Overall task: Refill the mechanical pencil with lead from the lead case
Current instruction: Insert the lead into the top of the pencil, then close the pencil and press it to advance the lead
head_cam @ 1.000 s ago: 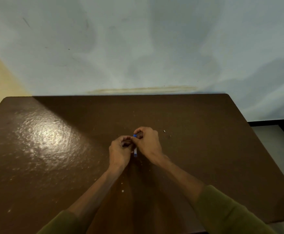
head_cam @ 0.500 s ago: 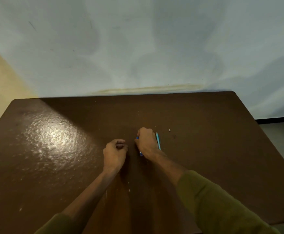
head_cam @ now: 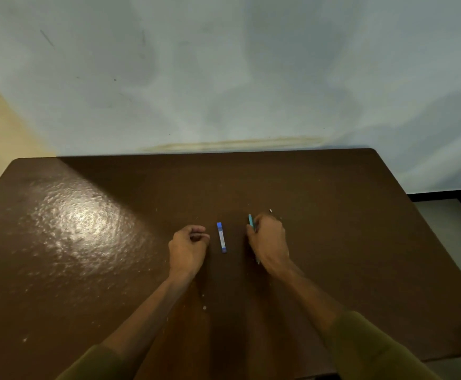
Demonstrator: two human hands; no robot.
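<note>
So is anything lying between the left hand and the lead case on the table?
Nothing visible does. The lead case lies flat on the bare brown table, just to the right of the left hand, with only tabletop showing in the gap. The right hand with the pencil sits on the case's far side.

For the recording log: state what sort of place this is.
Probably a plain room at home or in a study space, though that is uncertain. A bare brown table stands against a stained pale wall, with only a blue lead case and a teal mechanical pencil on it.
</note>
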